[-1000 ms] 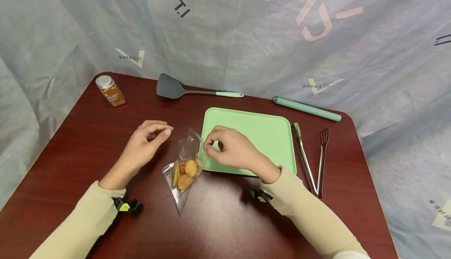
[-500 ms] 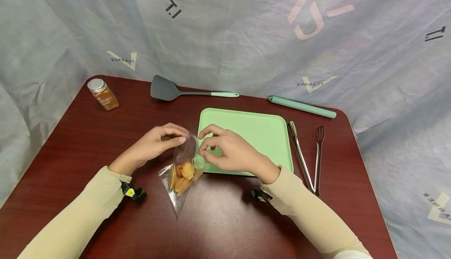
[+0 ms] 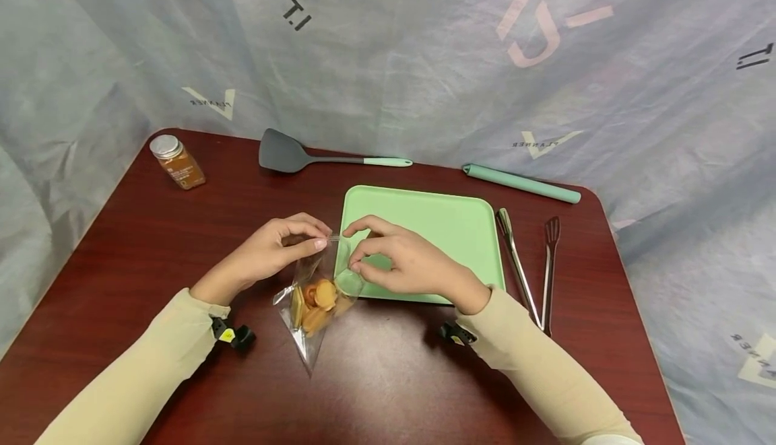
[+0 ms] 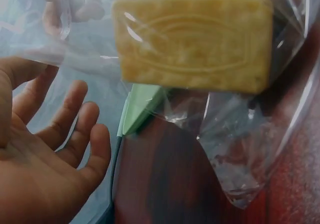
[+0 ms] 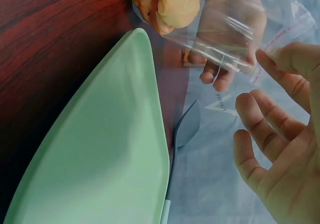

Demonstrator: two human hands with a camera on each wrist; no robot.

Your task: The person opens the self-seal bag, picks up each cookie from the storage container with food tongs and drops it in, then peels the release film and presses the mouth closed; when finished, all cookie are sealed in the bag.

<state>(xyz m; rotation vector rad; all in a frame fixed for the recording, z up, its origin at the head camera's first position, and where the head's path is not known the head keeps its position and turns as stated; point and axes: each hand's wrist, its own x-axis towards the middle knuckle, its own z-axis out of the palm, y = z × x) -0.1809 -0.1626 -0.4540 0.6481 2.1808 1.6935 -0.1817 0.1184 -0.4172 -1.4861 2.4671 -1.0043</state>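
Note:
A clear plastic bag [image 3: 308, 347] hangs between both hands, several biscuits [image 3: 318, 300] inside it. Near its top edge, the thumb and forefinger of my left hand [image 3: 275, 250] pinch the plastic. My right hand [image 3: 415, 260] pinches the opposite side of the bag's mouth, its other fingers spread apart. In the left wrist view a rectangular biscuit [image 4: 195, 42] shows large through the film, beside the left hand [image 4: 55, 144]. A printed strip [image 5: 285, 41] runs along the bag's top in the right wrist view, close to the right hand's pinching fingers [image 5: 280, 73].
A light green tray [image 3: 436, 223] lies under and behind the right hand. Metal tongs [image 3: 548, 270] lie right of it. At the back are a spatula [image 3: 285, 152], a green rod-like thing [image 3: 521, 184] and a spice jar [image 3: 178, 162]. A grey curtain [image 3: 388, 61] hangs behind the table.
My left hand has moved right from beside the bag and taken hold of its top edge. The right hand stays at the bag, and the bag's mouth has spread a little.

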